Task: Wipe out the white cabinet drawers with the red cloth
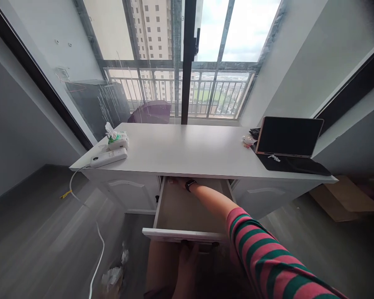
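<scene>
A white drawer (pixel 187 234) is pulled out from under a white desk (pixel 180 149). My right hand (pixel 177 181), with a dark watch (pixel 190 184) on the wrist, reaches into the drawer's back left part, just below the desktop edge. Its fingers are mostly hidden there, so what they touch cannot be made out. Only the bare drawer bottom (pixel 190 207) shows in front of that hand. Below the drawer front, in shadow, my left hand (pixel 187 253) has its fingers curled at the dark drawer handle (pixel 210 246).
A tissue pack (pixel 118 140) and a white power strip (pixel 108 158) lie on the desk's left end; a white cord (pixel 98 249) runs down to the floor. On the right, a tablet (pixel 289 137) stands on a black mat. Cardboard (pixel 345 199) lies right; plastic bags (pixel 112 276) lie left.
</scene>
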